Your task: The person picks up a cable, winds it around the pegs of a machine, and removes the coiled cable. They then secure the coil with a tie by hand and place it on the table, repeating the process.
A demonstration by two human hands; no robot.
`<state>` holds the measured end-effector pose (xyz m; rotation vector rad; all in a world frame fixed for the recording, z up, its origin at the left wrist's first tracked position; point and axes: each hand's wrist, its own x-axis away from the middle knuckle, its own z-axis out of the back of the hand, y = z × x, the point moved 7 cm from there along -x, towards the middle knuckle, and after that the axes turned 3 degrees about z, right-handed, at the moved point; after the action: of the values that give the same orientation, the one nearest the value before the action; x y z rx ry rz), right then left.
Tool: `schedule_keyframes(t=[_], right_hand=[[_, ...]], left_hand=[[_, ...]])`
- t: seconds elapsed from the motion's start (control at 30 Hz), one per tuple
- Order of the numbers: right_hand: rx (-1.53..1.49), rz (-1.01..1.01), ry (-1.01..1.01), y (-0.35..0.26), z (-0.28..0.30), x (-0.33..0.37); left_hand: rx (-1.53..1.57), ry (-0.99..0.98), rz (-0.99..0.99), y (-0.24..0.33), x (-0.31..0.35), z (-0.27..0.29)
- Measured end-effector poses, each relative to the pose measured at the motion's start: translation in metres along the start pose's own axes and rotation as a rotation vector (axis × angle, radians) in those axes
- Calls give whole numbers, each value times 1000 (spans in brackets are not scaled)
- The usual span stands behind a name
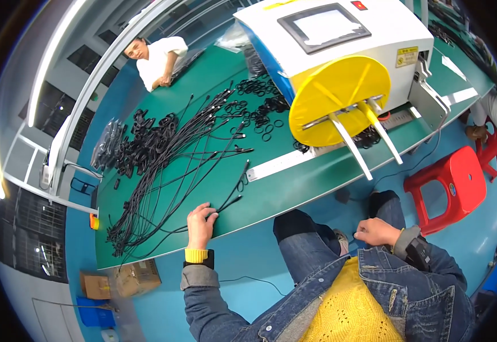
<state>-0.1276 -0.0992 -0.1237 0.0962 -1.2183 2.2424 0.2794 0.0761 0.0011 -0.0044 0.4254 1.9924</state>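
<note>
At the near edge of the green table, my left hand is closed with bent fingers round a black cable, whose end sticks out past the fingertips. A large bundle of black cables spreads over the table beyond this hand, connector ends pointing away to the far right. My right hand hangs above my lap, away from the table. Its fingers are curled in, and nothing shows in them.
A white machine with a yellow disc and two protruding rods stands at the right. Black rings and coiled cables lie about. Red stools stand to the right. Another person is across the table.
</note>
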Motion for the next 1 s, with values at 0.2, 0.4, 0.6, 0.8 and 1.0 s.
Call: schedule_keyframes(t=[0.2, 0.4, 0.6, 0.8, 1.0], right_hand=[[-25, 24, 24, 0, 3, 16], [-68, 47, 128, 9, 15, 37], [150, 617, 836, -116, 98, 88], [501, 938, 1055, -147, 131, 124], [665, 926, 1206, -155, 176, 149]], left_hand=[[66, 334, 146, -6, 7, 23], [362, 544, -40, 91, 29, 82], [318, 273, -463, 266, 45, 61], [475, 42, -477, 328, 33, 36], [764, -213, -393, 364, 11, 36]])
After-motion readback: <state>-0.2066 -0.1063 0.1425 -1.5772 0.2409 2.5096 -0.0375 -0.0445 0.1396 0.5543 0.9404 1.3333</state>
